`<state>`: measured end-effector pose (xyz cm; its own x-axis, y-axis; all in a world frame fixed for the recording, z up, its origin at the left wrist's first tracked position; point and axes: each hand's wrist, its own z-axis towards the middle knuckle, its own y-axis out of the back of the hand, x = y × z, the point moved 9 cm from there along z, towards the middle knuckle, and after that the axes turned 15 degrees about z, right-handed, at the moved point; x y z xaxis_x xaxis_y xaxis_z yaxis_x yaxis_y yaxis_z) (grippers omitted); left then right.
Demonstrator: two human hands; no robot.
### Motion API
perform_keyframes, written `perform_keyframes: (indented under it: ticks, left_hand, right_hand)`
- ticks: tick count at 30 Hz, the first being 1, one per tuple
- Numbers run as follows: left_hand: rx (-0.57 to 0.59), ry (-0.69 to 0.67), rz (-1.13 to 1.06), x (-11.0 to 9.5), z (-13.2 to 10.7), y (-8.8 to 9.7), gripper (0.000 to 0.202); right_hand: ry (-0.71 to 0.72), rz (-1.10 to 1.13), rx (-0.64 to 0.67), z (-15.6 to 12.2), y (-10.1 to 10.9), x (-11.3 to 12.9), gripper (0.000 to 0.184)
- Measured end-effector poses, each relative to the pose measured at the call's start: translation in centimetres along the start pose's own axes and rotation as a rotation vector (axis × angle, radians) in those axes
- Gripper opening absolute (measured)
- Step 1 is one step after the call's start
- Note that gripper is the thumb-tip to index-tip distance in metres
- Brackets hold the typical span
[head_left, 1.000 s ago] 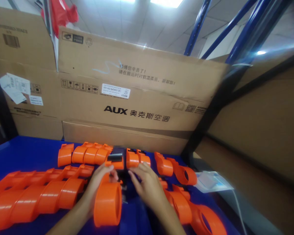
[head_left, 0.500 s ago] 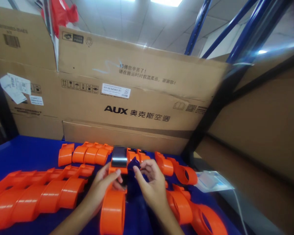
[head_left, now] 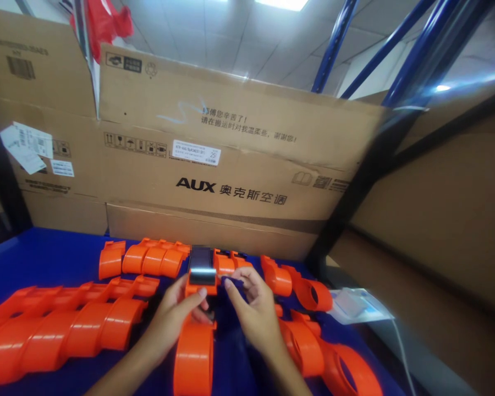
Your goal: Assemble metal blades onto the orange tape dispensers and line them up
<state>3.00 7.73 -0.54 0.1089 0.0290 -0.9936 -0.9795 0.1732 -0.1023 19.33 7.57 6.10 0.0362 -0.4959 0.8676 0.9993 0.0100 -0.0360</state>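
1. Head view, low centre: I see the left hand [head_left: 175,314] clamped on an orange piece [head_left: 193,289], glossy dark band [head_left: 202,274] uppermost.
2. Right hand [head_left: 259,309], just beside it, pinches a dark blue scrap [head_left: 236,283], probably soft.
3. I'd want the left grip steady, off the band, the right pinch light.

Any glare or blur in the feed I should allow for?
Head view: ceiling light blown out; head view: bright highlight across the dark piece beside the left hand; head view: AUX lettering reads clearly, small print at left is smeared.
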Motion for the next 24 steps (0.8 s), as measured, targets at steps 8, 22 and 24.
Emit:
perform_keyframes:
  ticks: [8, 22, 24]
  left_hand:
    - [0.002, -0.018, 0.025, -0.5, -0.1, -0.2, 0.033]
    - [0.016, -0.009, 0.006, 0.1, 0.2, -0.3, 0.031]
    - [0.011, -0.011, 0.003, 0.1, 0.2, -0.3, 0.032]
  right_hand:
    - [-0.062, -0.035, 0.002, 0.0, -0.1, -0.8, 0.026]
    - [-0.216, 0.308, 0.035, -0.5, -1.5, -1.9, 0.029]
    - [-0.134, 0.193, 0.032, -0.2, -1.3, -1.1, 0.028]
